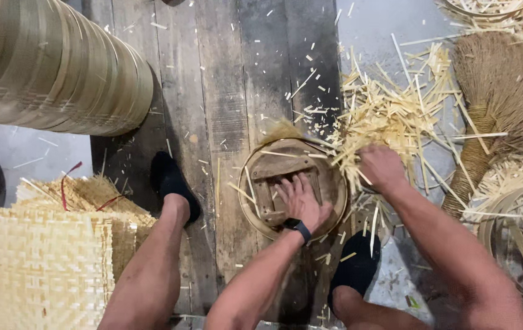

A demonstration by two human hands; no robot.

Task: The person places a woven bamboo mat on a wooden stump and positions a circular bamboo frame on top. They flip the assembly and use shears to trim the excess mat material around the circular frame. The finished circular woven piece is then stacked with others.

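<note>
The round bamboo frame [292, 186] lay on the planks [225, 91] between the feet. The left hand [301, 201] was pressed flat inside, fingers spread (steadying it); the right hand [382, 168] was apparently clenched on loose bamboo strips [390, 110], best drawn few at a time.

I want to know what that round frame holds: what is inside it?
Inside the round bamboo frame, wooden crosspieces and loose bamboo strips show. The left hand covers the middle, hiding what lies beneath.

The round tray [335, 183] is rough, dull bamboo. Right of it lie dry, pale bamboo sticks [390, 110]. Under it, the floor boards [225, 73] are old, dark, scratchy wood. Far left, woven mats [41, 263] look bumpy and matt.
</note>
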